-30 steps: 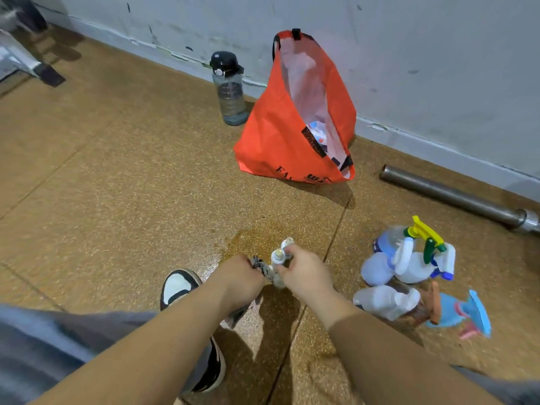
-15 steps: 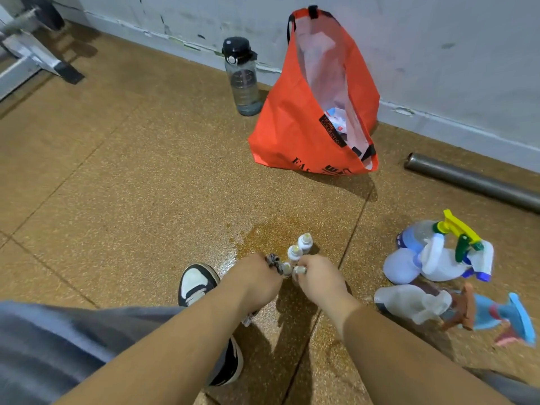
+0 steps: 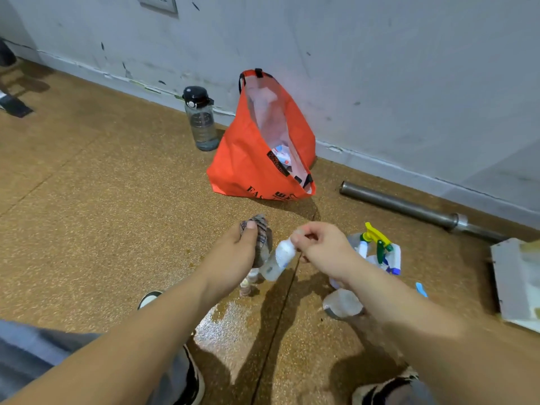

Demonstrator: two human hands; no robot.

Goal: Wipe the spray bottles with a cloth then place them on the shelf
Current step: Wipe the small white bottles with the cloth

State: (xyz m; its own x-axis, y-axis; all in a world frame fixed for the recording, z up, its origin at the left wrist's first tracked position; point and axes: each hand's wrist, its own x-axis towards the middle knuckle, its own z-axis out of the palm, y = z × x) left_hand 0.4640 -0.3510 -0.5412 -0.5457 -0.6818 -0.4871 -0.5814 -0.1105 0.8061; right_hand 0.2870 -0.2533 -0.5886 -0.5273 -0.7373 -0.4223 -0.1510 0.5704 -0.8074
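My right hand (image 3: pixel 321 248) pinches the top of a small clear spray bottle (image 3: pixel 277 260), lifted off the floor and tilted. My left hand (image 3: pixel 238 252) grips a striped cloth (image 3: pixel 261 232) right beside the bottle, touching its side. Below my left hand, other small bottles (image 3: pixel 248 283) stand on the floor, partly hidden. To the right lies a heap of bigger spray bottles (image 3: pixel 377 249) with yellow, green and blue triggers, and a clear one (image 3: pixel 342 304) under my right forearm.
An orange tote bag (image 3: pixel 248 162) leans on the wall, with a grey water bottle (image 3: pixel 201 124) left of it. A metal pipe (image 3: pixel 409 207) lies along the wall at right. A flat pale panel (image 3: pixel 514 282) sits at the right edge. My shoes (image 3: pixel 190 378) are below.
My right hand has lifted one small bottle off the floor and tilted it. My left hand has risen with the cloth beside it. The view has tipped upward.
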